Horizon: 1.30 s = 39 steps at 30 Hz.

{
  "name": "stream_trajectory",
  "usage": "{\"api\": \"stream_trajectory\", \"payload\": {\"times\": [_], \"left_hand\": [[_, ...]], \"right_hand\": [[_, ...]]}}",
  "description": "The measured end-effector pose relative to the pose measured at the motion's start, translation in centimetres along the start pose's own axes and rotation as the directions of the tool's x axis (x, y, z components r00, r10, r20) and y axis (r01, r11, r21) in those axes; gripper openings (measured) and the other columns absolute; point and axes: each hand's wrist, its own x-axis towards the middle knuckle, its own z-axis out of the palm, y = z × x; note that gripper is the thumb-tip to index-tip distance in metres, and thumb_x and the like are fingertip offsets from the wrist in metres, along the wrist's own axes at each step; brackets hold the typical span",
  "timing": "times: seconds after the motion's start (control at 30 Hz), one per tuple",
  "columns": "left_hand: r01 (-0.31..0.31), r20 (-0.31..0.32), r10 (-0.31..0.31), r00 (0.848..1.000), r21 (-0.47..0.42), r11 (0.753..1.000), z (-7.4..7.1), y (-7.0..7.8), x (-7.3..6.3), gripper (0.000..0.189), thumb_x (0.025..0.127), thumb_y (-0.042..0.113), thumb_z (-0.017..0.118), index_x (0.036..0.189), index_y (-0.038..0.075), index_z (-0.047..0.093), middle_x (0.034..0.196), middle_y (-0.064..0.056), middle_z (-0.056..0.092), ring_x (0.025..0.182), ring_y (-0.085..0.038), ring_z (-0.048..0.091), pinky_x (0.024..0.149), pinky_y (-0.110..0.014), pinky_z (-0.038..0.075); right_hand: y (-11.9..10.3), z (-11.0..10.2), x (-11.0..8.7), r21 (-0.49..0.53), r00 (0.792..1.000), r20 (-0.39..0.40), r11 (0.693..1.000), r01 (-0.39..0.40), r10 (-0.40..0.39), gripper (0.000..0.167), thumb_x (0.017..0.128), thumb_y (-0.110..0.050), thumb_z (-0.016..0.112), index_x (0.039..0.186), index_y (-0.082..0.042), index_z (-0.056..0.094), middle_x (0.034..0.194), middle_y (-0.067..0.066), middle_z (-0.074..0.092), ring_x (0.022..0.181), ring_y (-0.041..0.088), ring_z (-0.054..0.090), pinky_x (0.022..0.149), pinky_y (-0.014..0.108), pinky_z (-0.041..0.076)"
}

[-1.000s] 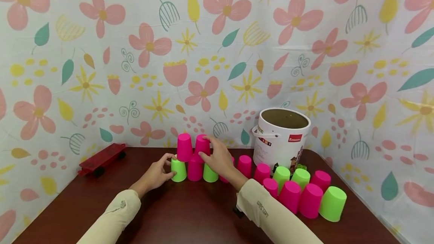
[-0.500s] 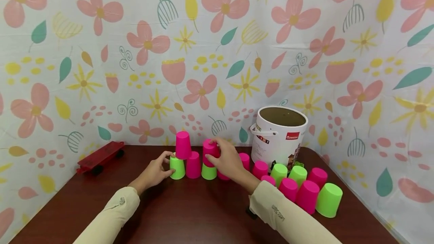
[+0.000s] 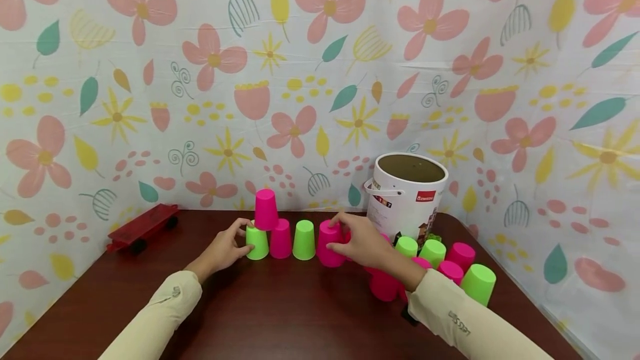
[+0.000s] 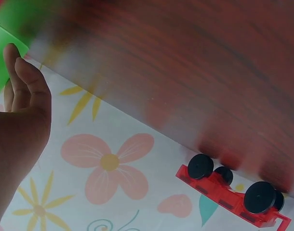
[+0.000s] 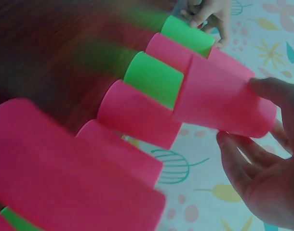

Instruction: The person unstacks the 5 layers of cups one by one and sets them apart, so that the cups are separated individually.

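Observation:
Upside-down plastic cups stand in a row on the table. My left hand (image 3: 223,250) holds the sides of the end green cup (image 3: 257,244) between thumb and fingers. A pink cup (image 3: 266,210) rests on top, across that green cup and the pink cup (image 3: 281,239) beside it. Another green cup (image 3: 304,240) follows in the row. Just right of it, my right hand (image 3: 361,242) grips a pink cup (image 3: 329,246) between thumb and fingers. In the right wrist view this gripped cup (image 5: 224,98) sits higher than the row and overlaps a pink row cup (image 5: 137,115).
More pink and green cups (image 3: 478,285) stand at the right, partly behind my right forearm. A white bucket (image 3: 405,204) with a handle stands behind them, near the patterned backdrop. A red wheeled toy (image 3: 142,228) lies at the back left.
My right hand has carried its pink cup rightward, from beside the upper pink cup, past the second green cup. The left hand keeps its hold on the end green cup. The head view has shifted slightly.

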Motion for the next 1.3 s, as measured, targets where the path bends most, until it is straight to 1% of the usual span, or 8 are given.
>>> {"api": "stream_trajectory", "payload": {"times": [0.13,0.33,0.53,0.77,0.93,1.07,1.2,1.3], "left_hand": [[-0.009,0.005,0.009,1.0,0.001,1.0,0.0,-0.1,0.0,0.049,0.088,0.006,0.074,0.125,0.017,0.044,0.108,-0.018,0.066,0.052,-0.018,0.059,0.054,-0.028,0.05],[-0.013,0.0,0.013,1.0,-0.007,1.0,0.0,-0.1,0.0,0.048,0.088,0.004,0.074,0.124,0.017,0.044,0.108,-0.018,0.066,0.052,-0.021,0.061,0.053,-0.028,0.049],[-0.016,0.004,0.016,1.0,-0.007,1.0,0.0,0.0,0.0,0.048,0.088,0.005,0.074,0.124,0.017,0.044,0.108,-0.019,0.066,0.053,-0.022,0.061,0.054,-0.028,0.049],[-0.007,0.001,0.007,1.0,0.001,1.0,0.0,-0.2,-0.1,0.048,0.088,0.005,0.074,0.124,0.017,0.044,0.108,-0.019,0.065,0.053,-0.023,0.061,0.054,-0.028,0.049],[0.012,0.007,-0.012,1.0,-0.005,1.0,0.1,0.0,-0.4,0.048,0.088,0.005,0.074,0.124,0.017,0.044,0.109,-0.019,0.065,0.053,-0.022,0.06,0.055,-0.028,0.049],[0.002,0.006,-0.002,1.0,-0.008,1.0,0.1,0.0,-0.4,0.048,0.088,0.005,0.074,0.125,0.017,0.044,0.108,-0.018,0.065,0.053,-0.022,0.06,0.055,-0.028,0.049],[-0.004,-0.002,0.004,1.0,-0.001,1.0,0.1,0.0,-0.2,0.049,0.088,0.005,0.074,0.125,0.017,0.044,0.108,-0.018,0.065,0.054,-0.022,0.061,0.055,-0.028,0.05],[0.006,-0.001,-0.006,1.0,0.003,1.0,0.1,0.1,-0.1,0.049,0.088,0.005,0.074,0.125,0.017,0.044,0.109,-0.019,0.065,0.054,-0.022,0.061,0.056,-0.028,0.05]], "right_hand": [[0.7,-0.5,-1.0,-0.003,0.995,0.09,0.999,-0.037,0.037,0.035,0.08,-0.02,0.085,0.105,-0.018,0.061,0.091,-0.007,0.065,0.078,0.015,0.059,0.062,0.027,0.052],[1.3,-1.0,-2.6,-0.03,0.988,0.151,0.999,-0.01,0.015,0.034,0.079,-0.02,0.085,0.102,-0.016,0.06,0.084,-0.009,0.063,0.074,0.014,0.058,0.062,0.026,0.051],[1.4,-1.5,-4.1,-0.017,0.991,0.135,1.0,-0.005,0.007,0.035,0.078,-0.018,0.086,0.101,-0.016,0.06,0.088,-0.007,0.063,0.078,0.021,0.06,0.064,0.026,0.051],[2.2,-1.3,-5.0,-0.02,0.988,0.152,1.0,-0.007,0.01,0.033,0.079,-0.019,0.085,0.098,-0.017,0.059,0.087,-0.008,0.061,0.081,0.018,0.057,0.066,0.026,0.051],[2.3,-1.1,-5.4,-0.11,0.988,0.151,0.994,-0.011,0.028,0.033,0.077,-0.023,0.086,0.098,-0.02,0.06,0.087,-0.012,0.061,0.079,0.012,0.055,0.065,0.026,0.05],[2.6,-1.1,-5.4,-0.191,0.99,0.139,0.982,-0.006,0.033,0.033,0.076,-0.027,0.087,0.096,-0.022,0.061,0.083,-0.015,0.06,0.074,0.008,0.053,0.065,0.029,0.045],[2.7,-1.2,-5.3,-0.211,0.988,0.151,0.977,-0.011,0.044,0.031,0.076,-0.027,0.087,0.094,-0.022,0.061,0.079,-0.014,0.059,0.07,0.007,0.051,0.067,0.034,0.038],[2.7,-1.3,-5.3,-0.215,0.983,0.171,0.976,-0.033,0.071,0.031,0.077,-0.028,0.086,0.094,-0.022,0.061,0.079,-0.015,0.059,0.072,0.006,0.051,0.069,0.037,0.036]]}}
